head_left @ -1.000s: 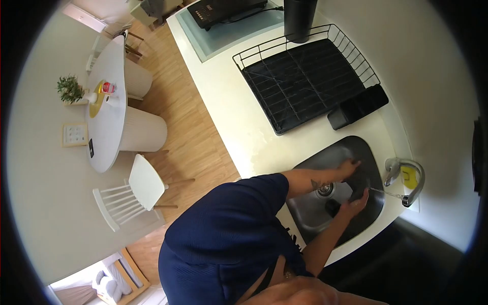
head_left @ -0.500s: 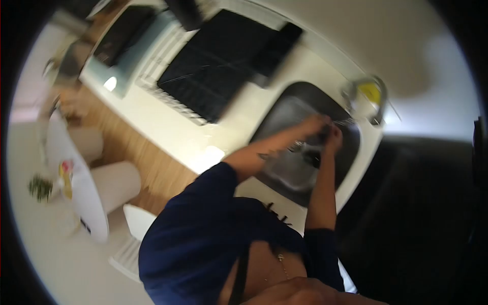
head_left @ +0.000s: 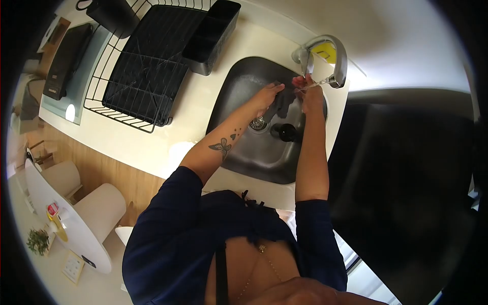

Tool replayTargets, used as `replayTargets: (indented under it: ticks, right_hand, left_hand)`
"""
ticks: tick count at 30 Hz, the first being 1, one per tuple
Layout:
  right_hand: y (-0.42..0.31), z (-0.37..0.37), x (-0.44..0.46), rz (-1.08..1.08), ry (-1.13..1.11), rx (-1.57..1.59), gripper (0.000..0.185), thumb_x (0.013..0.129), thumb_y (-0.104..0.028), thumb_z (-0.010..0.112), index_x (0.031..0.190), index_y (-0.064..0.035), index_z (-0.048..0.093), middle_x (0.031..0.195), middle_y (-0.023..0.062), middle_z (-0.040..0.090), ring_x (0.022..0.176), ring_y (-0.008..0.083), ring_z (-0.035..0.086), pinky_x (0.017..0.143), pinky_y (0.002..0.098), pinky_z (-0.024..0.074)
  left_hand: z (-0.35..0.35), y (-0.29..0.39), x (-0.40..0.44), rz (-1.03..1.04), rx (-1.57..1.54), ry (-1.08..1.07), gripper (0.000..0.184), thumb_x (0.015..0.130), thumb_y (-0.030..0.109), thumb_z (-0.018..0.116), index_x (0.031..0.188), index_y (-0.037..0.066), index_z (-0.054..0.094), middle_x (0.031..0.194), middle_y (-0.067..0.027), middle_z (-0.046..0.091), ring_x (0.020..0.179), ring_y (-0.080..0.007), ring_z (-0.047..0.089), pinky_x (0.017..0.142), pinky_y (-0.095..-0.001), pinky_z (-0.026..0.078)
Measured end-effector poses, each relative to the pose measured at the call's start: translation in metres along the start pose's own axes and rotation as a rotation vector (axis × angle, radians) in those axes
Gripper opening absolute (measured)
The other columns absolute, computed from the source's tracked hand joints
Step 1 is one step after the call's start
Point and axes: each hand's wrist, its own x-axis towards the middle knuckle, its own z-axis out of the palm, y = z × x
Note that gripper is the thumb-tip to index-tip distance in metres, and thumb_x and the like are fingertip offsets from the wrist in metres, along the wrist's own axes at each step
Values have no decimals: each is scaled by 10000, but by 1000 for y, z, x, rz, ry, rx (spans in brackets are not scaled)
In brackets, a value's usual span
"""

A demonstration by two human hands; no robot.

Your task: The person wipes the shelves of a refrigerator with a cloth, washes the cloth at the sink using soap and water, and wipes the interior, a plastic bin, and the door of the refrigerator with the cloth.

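Observation:
Both hands are over the dark sink basin [head_left: 244, 147]. My left hand [head_left: 268, 97], on the tattooed arm, is above the drain strainer [head_left: 258, 123] with its fingers loosely stretched out and nothing visible in it. Water from the curved chrome faucet [head_left: 339, 56] runs onto my right hand [head_left: 309, 95]. That hand is turned up with fingers apart, its fingertips reddish, and I see no object in it. A gap separates the two hands. Below them, a small black cup-like item [head_left: 285, 132] lies on its side in the basin.
Left of the sink, a black wire dish rack [head_left: 132, 109] holds a black tray, with a black caddy [head_left: 211, 40] along its side. Something yellow [head_left: 325, 52] sits behind the faucet. A dark glossy surface [head_left: 396, 178] fills the right. A white table [head_left: 76, 223] stands at far left.
My hands were close together under the water and have since moved apart. The left hand is now clear of the stream. The whole view has shifted and become sharper.

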Motion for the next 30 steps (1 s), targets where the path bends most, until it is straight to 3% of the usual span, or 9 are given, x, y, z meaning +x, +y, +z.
replayTargets:
  ticks: [12, 14, 15, 17, 20, 24, 26, 28, 30]
  right_hand:
    - [10, 2, -13, -80, -121, -59, 380, 911, -380, 376, 1068, -90, 564, 1029, 81, 609, 980, 183, 553, 832, 307, 362]
    - [31, -2, -12, -107, -182, -101, 398, 910, -391, 375, 1097, -92, 560, 1056, 76, 602, 1034, 179, 526, 872, 300, 334]
    - [56, -9, -6, -62, -32, -239, 427, 890, -419, 423, 1102, -78, 567, 1079, 95, 589, 1000, 155, 534, 844, 282, 360]
    - [68, -9, -8, -15, 113, -377, 463, 871, -447, 472, 1108, -63, 573, 1102, 115, 577, 966, 132, 541, 817, 263, 387]
    - [61, 13, -34, 3, 64, 203, 337, 843, -263, 536, 1119, -69, 553, 1083, 50, 590, 1083, 198, 492, 961, 296, 295]
    - [65, 64, -46, -581, 126, -39, 116, 706, -118, 692, 748, -22, 641, 739, 38, 623, 702, 128, 542, 685, 256, 410]
    - [36, 63, -47, -312, 402, -163, 76, 667, -50, 647, 650, 9, 603, 632, 40, 595, 604, 122, 526, 595, 281, 416]
    - [53, 35, -20, -233, 382, -67, 131, 663, -71, 616, 631, 53, 589, 553, 100, 569, 515, 178, 517, 544, 324, 417]
    - [60, 36, -24, -501, 447, -519, 178, 689, -105, 581, 675, 72, 593, 587, 179, 575, 544, 255, 546, 572, 360, 429]
  left_hand:
    - [-9, -5, 11, -26, 42, 52, 306, 858, 299, 551, 1036, 55, 500, 965, -64, 575, 876, -148, 567, 760, -296, 451]
    - [-22, -11, 28, 25, -39, -25, 844, 827, 359, 575, 1385, -6, 58, 1253, -198, 436, 1018, -252, 533, 842, -353, 442]
    - [-22, -5, 23, 26, -39, -24, 844, 827, 359, 575, 1385, -6, 58, 1253, -198, 436, 1018, -252, 533, 842, -353, 442]
    - [-19, 12, 7, 137, -288, 5, 346, 857, 324, 552, 1030, 30, 492, 974, -104, 571, 874, -180, 585, 747, -311, 493]
    - [-22, 9, 6, 187, -301, 242, 347, 870, 319, 522, 1037, 16, 498, 992, -107, 568, 870, -190, 582, 745, -318, 490]
    - [-47, -98, 78, 16, -275, 342, 679, 801, 347, 616, 1276, -39, 320, 1171, -181, 498, 1035, -259, 520, 876, -366, 427]
    - [-34, -133, 82, 528, 153, 273, 483, 829, 360, 576, 1113, -23, 502, 1007, -169, 566, 904, -245, 563, 758, -378, 465]
    - [6, -72, 36, 320, 92, 309, 421, 841, 354, 559, 1039, -18, 538, 933, -163, 580, 855, -233, 561, 732, -377, 459]
    - [15, -46, 25, 114, 31, 338, 378, 854, 347, 542, 965, -12, 573, 858, -157, 595, 805, -222, 560, 706, -375, 453]
